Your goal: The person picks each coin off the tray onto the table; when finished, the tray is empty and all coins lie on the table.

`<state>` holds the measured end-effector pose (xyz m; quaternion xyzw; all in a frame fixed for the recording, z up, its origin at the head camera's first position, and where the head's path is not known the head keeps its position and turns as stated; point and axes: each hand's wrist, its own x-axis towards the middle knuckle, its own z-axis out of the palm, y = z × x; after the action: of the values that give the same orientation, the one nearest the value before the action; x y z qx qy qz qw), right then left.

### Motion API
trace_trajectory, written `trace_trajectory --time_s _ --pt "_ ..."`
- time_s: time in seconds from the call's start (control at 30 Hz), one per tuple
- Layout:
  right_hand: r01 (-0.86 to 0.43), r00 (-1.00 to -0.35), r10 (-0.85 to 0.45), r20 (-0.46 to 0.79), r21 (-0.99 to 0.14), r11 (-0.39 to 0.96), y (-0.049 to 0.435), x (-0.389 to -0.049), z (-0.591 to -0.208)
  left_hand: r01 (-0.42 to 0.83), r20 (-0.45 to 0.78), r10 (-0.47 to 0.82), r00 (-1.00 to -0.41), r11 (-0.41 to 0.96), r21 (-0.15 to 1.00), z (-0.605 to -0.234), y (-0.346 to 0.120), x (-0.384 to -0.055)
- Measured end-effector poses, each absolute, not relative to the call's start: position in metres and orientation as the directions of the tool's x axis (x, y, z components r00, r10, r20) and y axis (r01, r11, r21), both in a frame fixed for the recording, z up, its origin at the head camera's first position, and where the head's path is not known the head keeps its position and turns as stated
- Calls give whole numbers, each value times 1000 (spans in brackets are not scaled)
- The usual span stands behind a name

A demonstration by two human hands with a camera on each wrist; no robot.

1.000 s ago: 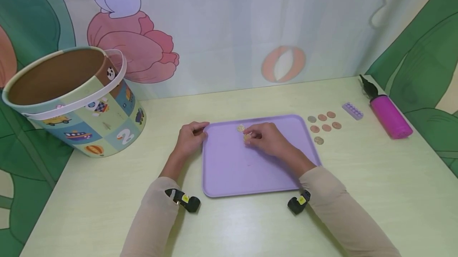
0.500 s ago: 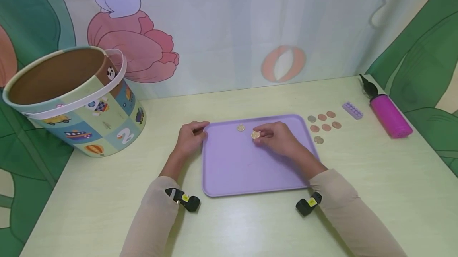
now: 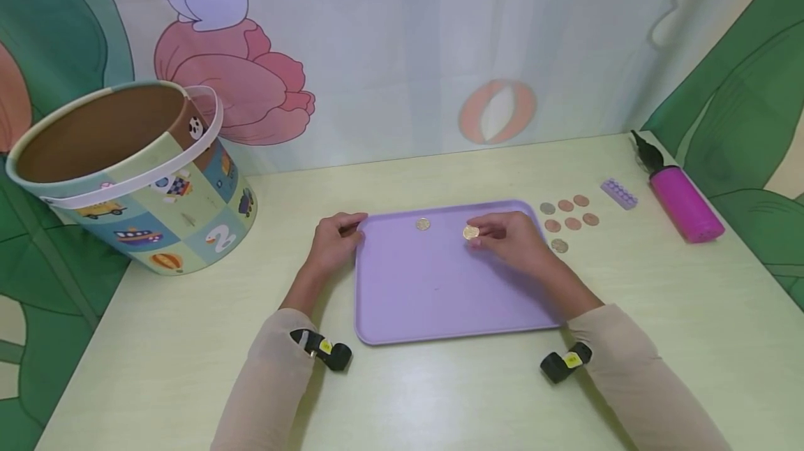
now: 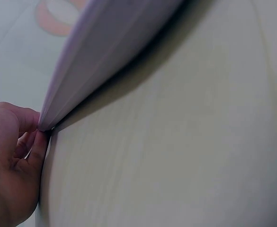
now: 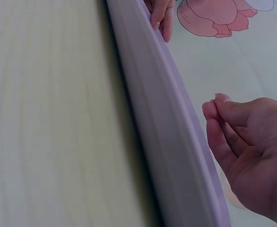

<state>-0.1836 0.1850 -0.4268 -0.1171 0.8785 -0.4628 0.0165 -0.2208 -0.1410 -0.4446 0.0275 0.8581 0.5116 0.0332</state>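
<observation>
1. The purple tray point(image 3: 433, 290) lies on the table point(image 3: 440, 395), right of the printed bucket point(image 3: 135, 179).
2. The left hand point(image 3: 336, 241) grips the tray's far left corner, fingers curled on the rim.
3. The right hand point(image 3: 511, 238) is over the tray's far right part, fingertips together beside a gold coin point(image 3: 471, 232); whether they touch it, one cannot tell.
4. A second coin point(image 3: 423, 225) lies on the tray, left of the first.

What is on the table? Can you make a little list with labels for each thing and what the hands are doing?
Tray: purple tray, middle of the table
Coins on tray: two, a silvery coin and a gold coin
Right hand: fingertips at the gold coin
Left hand: grips the tray's left edge
Coins off tray: six loose coins, right of the tray
Bucket: far left, open top
Pump: pink, far right
Block: lilac, beside the pump
</observation>
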Motion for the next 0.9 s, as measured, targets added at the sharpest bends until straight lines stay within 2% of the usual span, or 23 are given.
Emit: trace_trajectory --time_s 0.23,0.67,0.9 --pt "-160 -980 -185 76 -855 494 195 -179 -420 10 -29 74 -997 481 877 -445 -141 -221" --pt "-111 -992 -106 64 -835 539 227 -171 -412 3 -36 72 -997 484 875 -445 -141 -221" --pt "-140 -990 -86 110 -826 546 248 -167 -414 4 -38 76 -996 488 873 -448 -142 -222"
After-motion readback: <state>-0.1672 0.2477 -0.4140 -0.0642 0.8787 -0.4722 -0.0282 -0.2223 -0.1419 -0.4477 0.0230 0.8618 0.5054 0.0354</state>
